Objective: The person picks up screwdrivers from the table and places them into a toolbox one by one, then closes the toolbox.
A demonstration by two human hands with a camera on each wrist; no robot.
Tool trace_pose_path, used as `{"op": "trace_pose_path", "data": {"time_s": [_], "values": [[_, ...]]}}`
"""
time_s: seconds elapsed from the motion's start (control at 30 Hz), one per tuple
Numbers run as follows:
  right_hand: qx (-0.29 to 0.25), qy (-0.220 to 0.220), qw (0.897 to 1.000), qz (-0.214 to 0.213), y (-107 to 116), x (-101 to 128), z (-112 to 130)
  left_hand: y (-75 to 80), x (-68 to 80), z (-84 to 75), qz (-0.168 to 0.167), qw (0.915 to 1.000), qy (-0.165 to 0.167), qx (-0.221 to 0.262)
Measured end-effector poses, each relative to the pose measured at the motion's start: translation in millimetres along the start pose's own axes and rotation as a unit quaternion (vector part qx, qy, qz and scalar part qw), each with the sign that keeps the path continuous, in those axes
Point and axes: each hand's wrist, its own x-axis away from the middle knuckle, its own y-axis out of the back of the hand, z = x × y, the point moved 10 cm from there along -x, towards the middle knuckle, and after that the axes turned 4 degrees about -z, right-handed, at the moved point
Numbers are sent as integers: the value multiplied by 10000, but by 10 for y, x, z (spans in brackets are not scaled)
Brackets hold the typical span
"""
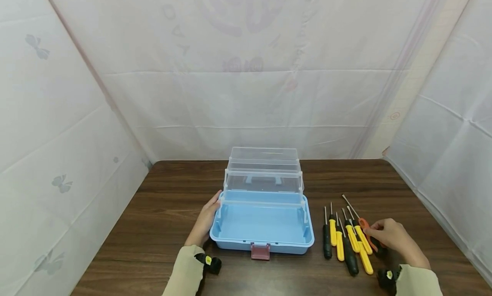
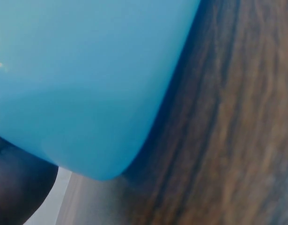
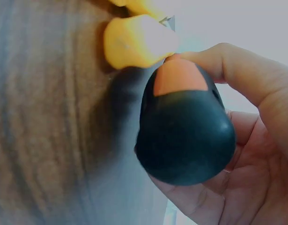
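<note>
An open blue toolbox [image 1: 262, 238] with clear fold-out trays [image 1: 263, 176] stands mid-table. My left hand [image 1: 205, 221] rests flat against its left wall [image 2: 83, 89], fingers straight. To the right lies a row of several screwdrivers [image 1: 347, 240] with yellow and black handles. My right hand [image 1: 392, 236] grips the orange-and-black screwdriver [image 1: 370, 236] at the row's right end. The right wrist view shows its black handle butt [image 3: 183, 136] between my thumb and fingers, with a yellow handle [image 3: 136, 41] beside it.
The dark wooden table [image 1: 161, 210] is enclosed by white sheeting on the left, back and right. The toolbox's red latch [image 1: 260, 251] faces the front edge. Bare wood lies left of the box [image 2: 228, 131] and behind the screwdrivers.
</note>
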Motion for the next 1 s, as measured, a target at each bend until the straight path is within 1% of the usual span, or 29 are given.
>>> {"op": "trace_pose_path", "data": {"time_s": [0.2, 0.47, 0.73, 1.0], "values": [[-55, 62, 10000, 45, 36, 3, 36, -5, -1, 11, 40, 10000, -9, 12], [23, 115, 9999, -4, 90, 9, 80, 6, -7, 23, 39, 10000, -4, -1], [-10, 216, 9998, -22, 123, 13, 145, 4, -16, 31, 35, 10000, -8, 40], [83, 416, 9991, -75, 191, 33, 258, 11, -1, 15, -2, 10000, -87, 45]]}}
